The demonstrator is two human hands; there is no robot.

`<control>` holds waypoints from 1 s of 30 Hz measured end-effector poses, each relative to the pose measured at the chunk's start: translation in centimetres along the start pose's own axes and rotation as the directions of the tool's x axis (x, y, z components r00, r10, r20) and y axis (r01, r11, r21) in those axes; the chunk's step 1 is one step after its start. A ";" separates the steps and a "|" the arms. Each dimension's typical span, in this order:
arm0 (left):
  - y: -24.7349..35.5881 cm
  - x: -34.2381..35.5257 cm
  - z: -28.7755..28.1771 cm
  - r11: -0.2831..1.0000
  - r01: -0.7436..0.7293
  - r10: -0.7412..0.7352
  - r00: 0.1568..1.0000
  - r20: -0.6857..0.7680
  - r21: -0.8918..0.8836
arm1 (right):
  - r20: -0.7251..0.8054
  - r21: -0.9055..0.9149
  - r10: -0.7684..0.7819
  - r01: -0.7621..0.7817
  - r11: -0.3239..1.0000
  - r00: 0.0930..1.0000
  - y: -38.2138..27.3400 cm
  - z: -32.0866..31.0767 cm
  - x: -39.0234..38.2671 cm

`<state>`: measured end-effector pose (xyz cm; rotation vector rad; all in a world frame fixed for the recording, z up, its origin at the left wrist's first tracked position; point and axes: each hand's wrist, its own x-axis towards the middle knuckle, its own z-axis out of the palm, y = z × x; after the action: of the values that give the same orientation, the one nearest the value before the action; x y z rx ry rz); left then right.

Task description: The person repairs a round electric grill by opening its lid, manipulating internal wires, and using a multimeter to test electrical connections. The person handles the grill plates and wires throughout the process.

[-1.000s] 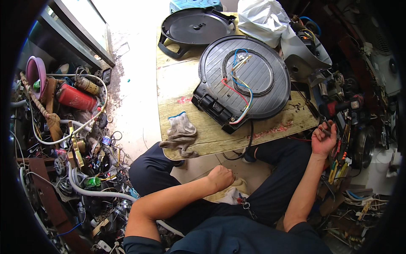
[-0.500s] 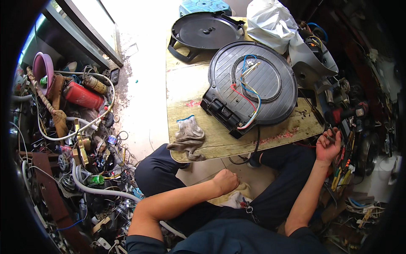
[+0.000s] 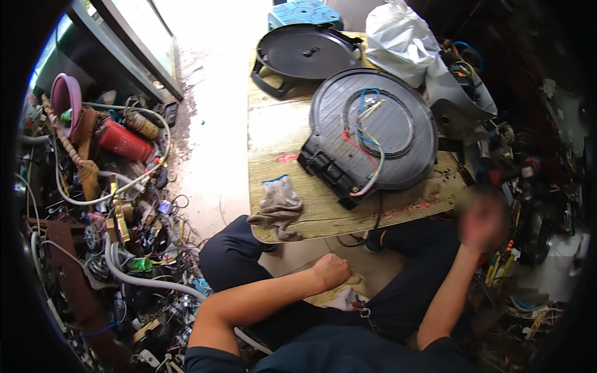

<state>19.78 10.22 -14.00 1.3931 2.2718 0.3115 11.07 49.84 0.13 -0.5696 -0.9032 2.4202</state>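
Note:
My left hand (image 3: pixel 333 272) is curled into a loose fist over my lap, below the table edge, with nothing showing in it. Off the table's front right corner, my right hand (image 3: pixel 481 219) is smeared, so its fingers and anything in them cannot be made out. In front of me lies a round black electric griddle part (image 3: pixel 336 112), its ribbed underside up. Red, blue and pale wires (image 3: pixel 373 146) run loose across it to the hinge block. Behind it sits a second round black shell (image 3: pixel 311 53) with a handle. A dirty grey work glove (image 3: pixel 280 202) lies at the near left.
The worn wooden table (image 3: pixel 273 124) carries a white plastic bag (image 3: pixel 401 40) and a grey housing (image 3: pixel 457 93) at the back right. A blue stool (image 3: pixel 305 13) stands behind. Piled cables, scrap and a red cylinder (image 3: pixel 124 140) fill the left; tools (image 3: pixel 497 267) crowd the right.
My right hand, which was sharp with a small dark object at its fingers, has become blurred and sits slightly lower. The view has shifted a little; my left hand stays in place.

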 end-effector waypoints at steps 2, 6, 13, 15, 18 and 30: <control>0.0 0.1 0.3 1.000 0.011 -0.010 1.000 -0.010 0.002 | 0.088 -0.207 -0.145 0.161 0.965 0.985 -0.1 0.0 0.2; 0.1 0.2 0.0 1.000 0.012 -0.012 1.000 -0.003 -0.023 | 0.618 -0.747 -0.521 0.647 -0.153 0.589 0.3 1.6 -1.3; 0.0 -0.2 -0.4 1.000 0.017 -0.017 1.000 -0.003 -0.023 | 0.812 -0.580 -0.420 0.482 -0.657 0.404 0.6 2.1 -1.9; 0.1 -0.2 -0.8 0.999 0.032 -0.031 0.999 0.024 -0.020 | 0.804 -0.592 -0.430 0.481 -0.647 0.410 0.6 1.9 -1.8; 0.1 -0.1 -0.4 1.000 0.026 -0.026 0.999 0.028 -0.017 | 0.793 -0.608 -0.454 0.490 -0.624 0.407 0.6 0.7 -0.9; 0.0 -0.2 0.2 1.000 0.016 -0.016 1.000 0.004 -0.008 | 0.762 -0.646 -0.472 0.571 -0.506 0.444 0.8 -0.3 -0.1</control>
<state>19.98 10.08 -14.14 1.3700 2.2745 0.3127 11.08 49.39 -0.62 -0.1670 -2.2298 0.2224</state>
